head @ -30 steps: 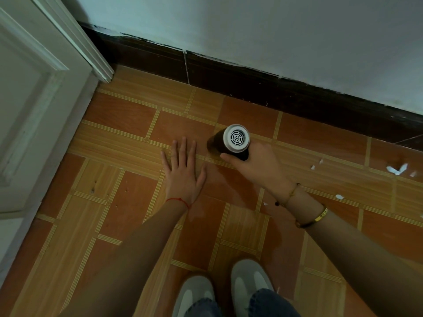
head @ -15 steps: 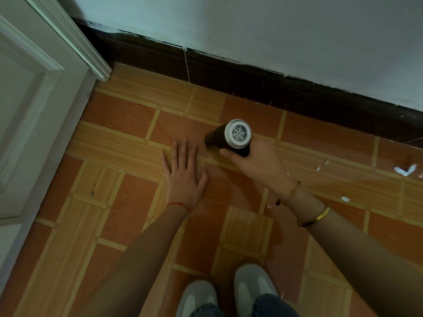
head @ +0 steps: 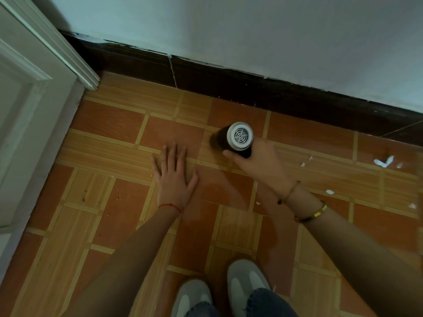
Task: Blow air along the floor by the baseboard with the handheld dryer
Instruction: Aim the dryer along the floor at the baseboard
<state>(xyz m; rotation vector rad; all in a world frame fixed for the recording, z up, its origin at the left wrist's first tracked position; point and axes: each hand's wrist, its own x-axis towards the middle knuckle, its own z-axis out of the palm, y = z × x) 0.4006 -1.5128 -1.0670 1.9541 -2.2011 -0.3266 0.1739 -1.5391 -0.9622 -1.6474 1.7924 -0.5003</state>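
Note:
My right hand (head: pixel 261 165) grips a dark handheld dryer (head: pixel 235 137). Its white rear grille faces the camera and its nozzle points down and away at the orange tiled floor (head: pixel 114 202), a short way in front of the dark baseboard (head: pixel 229 81). My left hand (head: pixel 175 177) lies flat on the floor with fingers spread, palm down, just left of the dryer. A damp-looking darker patch on the tiles lies between and below the two hands.
A white door and its frame (head: pixel 34 106) stand at the left, meeting the baseboard at the corner. White scraps (head: pixel 382 162) lie scattered on the tiles at the right. My two grey shoes (head: pixel 219 291) are at the bottom centre.
The dryer and my right hand have shifted slightly to the right and toward the baseboard. My left hand stays flat on the floor.

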